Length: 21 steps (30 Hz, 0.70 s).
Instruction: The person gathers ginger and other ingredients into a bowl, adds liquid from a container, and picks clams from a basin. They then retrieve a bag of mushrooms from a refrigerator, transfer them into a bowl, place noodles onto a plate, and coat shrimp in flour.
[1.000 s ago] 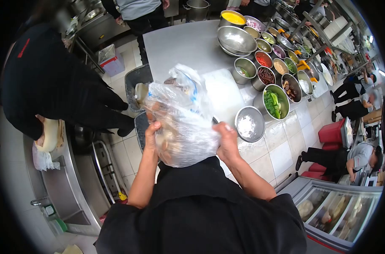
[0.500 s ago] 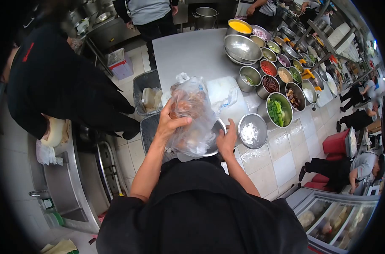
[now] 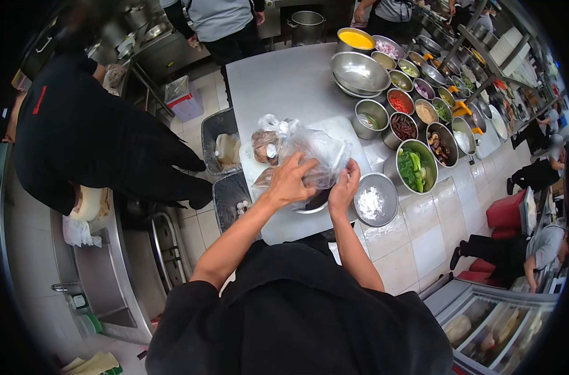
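A clear plastic bag [image 3: 324,145] is spread between my two hands over the white cutting board [image 3: 353,134]. My left hand [image 3: 290,181] presses into the film with bent fingers, gripping it. On the other side, my right hand [image 3: 344,187] pinches the bag's edge between thumb and fingers. Brown food in thin plastic [image 3: 264,149] lies on the board beyond my left hand, with a knotted white end above it. Below the bag, a metal bowl [image 3: 314,209] is partly hidden by it and by my hands.
A bowl of white powder [image 3: 377,201] stands right of my right hand. Pots of greens [image 3: 414,167], dried chillies [image 3: 403,127] and other ingredients line the table's right side. Grey bins [image 3: 225,187] stand at the left edge. A person in black [image 3: 103,125] bends over the left counter.
The bag has come down from its lifted position onto the board. My left hand has moved right and lower on it; my right hand, free before, now grips its edge.
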Motion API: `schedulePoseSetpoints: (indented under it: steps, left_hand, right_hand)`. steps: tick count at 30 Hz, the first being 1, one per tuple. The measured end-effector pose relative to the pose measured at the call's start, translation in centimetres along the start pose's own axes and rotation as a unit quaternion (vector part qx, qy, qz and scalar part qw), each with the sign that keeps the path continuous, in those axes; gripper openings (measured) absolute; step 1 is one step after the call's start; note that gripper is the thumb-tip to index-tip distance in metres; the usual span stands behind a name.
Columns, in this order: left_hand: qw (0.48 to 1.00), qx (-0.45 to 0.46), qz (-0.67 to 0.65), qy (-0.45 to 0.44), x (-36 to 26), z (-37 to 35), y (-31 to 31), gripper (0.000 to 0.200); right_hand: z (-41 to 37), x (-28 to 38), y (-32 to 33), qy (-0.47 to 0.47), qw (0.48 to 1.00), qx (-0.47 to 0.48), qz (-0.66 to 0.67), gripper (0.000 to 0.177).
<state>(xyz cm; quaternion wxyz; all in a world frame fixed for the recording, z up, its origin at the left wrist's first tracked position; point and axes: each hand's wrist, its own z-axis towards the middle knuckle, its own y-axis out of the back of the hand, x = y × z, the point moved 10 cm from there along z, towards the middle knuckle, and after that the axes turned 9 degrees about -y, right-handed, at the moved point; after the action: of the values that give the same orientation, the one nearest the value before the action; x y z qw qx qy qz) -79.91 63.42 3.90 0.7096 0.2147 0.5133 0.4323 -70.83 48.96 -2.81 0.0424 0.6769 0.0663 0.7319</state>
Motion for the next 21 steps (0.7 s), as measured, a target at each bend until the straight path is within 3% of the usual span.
schedulePoseSetpoints:
  steps: [3,5,6,7,8,9,10,11,13,14,16,17,19,21]
  left_hand:
    - [1.0,0.009,-0.017,-0.006,-0.1,-0.8,-0.8,0.063]
    - [0.999,-0.007,-0.039,-0.028,-0.7,-1.4,0.8,0.064]
    - [0.998,-0.066,-0.007,-0.006,-0.3,-2.1,3.4,0.064]
    - [0.992,-0.126,0.024,0.016,0.3,-3.2,5.8,0.065]
    - [0.992,-0.126,0.025,0.017,2.0,-4.7,5.5,0.065]
    - [0.969,-0.144,-0.029,0.199,8.1,-8.1,4.4,0.063]
    - [0.91,-0.159,-0.082,0.375,12.1,-12.1,3.2,0.062]
    - [0.908,-0.163,-0.08,0.378,11.9,-12.8,3.4,0.062]
    - [0.802,-0.049,-0.393,0.447,11.0,-14.5,-2.2,0.043]
    - [0.799,-0.053,-0.396,0.45,11.2,-15.2,-2.9,0.043]
    - [0.798,-0.162,-0.396,0.424,12.8,-15.9,-2.6,0.022]
    - [0.797,-0.164,-0.397,0.424,12.7,-15.8,-2.5,0.022]
    - [0.82,-0.269,-0.357,0.356,12.6,-14.8,0.3,0.015]
    - [0.823,-0.283,-0.37,0.326,10.7,-12.5,3.1,0.013]
  right_hand:
    - [0.5,2.3,0.3,-0.019,0.996,0.017,0.088,0.043]
    - [0.9,4.0,-1.6,-0.062,0.985,0.077,-0.138,0.046]
    - [1.4,4.8,-2.3,0.034,0.986,0.079,-0.145,0.039]
    - [2.0,3.9,-2.0,0.033,0.986,0.08,-0.146,0.039]
    - [2.5,2.5,-2.1,-0.031,0.986,0.104,-0.126,0.035]
    - [2.6,1.3,-2.7,-0.094,0.982,0.131,-0.103,0.032]
    - [2.2,2.6,-2.1,-0.056,0.991,0.088,-0.086,0.029]
    - [2.2,2.0,-2.4,-0.055,0.99,0.094,-0.086,0.029]
    - [2.5,0.9,-2.0,-0.013,0.997,0.061,-0.053,0.029]
    - [2.3,1.6,-1.8,-0.012,0.998,0.058,-0.034,0.028]
    - [2.3,2.1,-2.2,0.0,0.996,0.087,-0.015,0.027]
    - [2.3,2.6,-2.5,0.008,0.994,0.108,0.006,0.027]
    - [2.4,3.5,-2.8,0.007,0.99,0.133,0.041,0.025]
    - [2.7,4.7,-3.0,0.004,0.985,0.153,0.075,0.024]
